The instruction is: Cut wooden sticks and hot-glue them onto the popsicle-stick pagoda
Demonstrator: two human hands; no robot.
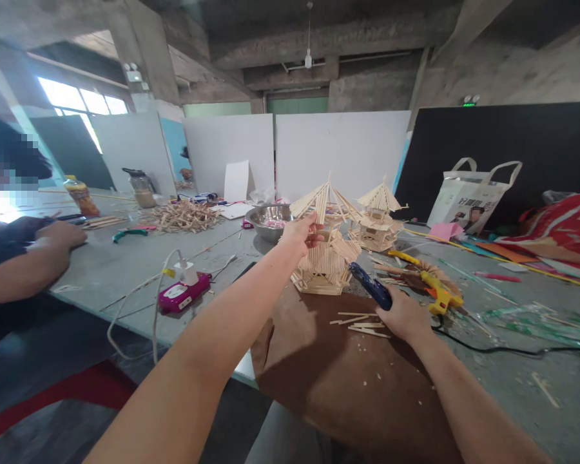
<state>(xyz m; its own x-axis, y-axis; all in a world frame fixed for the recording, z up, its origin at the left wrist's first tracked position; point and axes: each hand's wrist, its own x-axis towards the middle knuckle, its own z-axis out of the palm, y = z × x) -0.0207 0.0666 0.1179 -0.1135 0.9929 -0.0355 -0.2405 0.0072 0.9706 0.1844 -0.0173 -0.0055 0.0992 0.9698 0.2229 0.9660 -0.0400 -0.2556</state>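
Head view: left hand [303,236] partly hides the wooden-stick model [323,263].

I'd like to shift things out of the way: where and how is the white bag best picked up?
Probably by both loop handles together, coming from above: they arch up over the top edge of the white bag, leaving open loops to grip. A low grip from the front looks more awkward, as pink paper lies before its base.

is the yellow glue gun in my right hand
No, your right hand is wrapped around a dark blue tool, while the yellow glue gun lies apart from it, farther to the right.
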